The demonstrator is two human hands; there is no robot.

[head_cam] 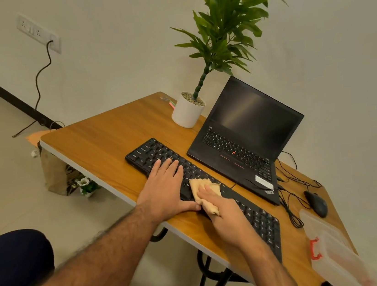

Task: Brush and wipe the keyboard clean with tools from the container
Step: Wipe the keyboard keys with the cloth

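A black slab keyboard (203,189) lies diagonally on the wood-grain desk (101,142). The left hand (164,189) is laid flat, fingers spread, on its matte keys, nothing gripped. Just right of it, touching its thumb, a crumpled beige cloth (205,193) is pressed onto the keys under the right hand (225,212), fingers closed on it. Further right, a translucent plastic container (333,251) with a red clip is seen at the desk edge.

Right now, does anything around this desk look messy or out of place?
Little on the desk itself. On the floor beside it lies a crumpled paper scrap, and a small flower pot sits tucked under the desk edge.
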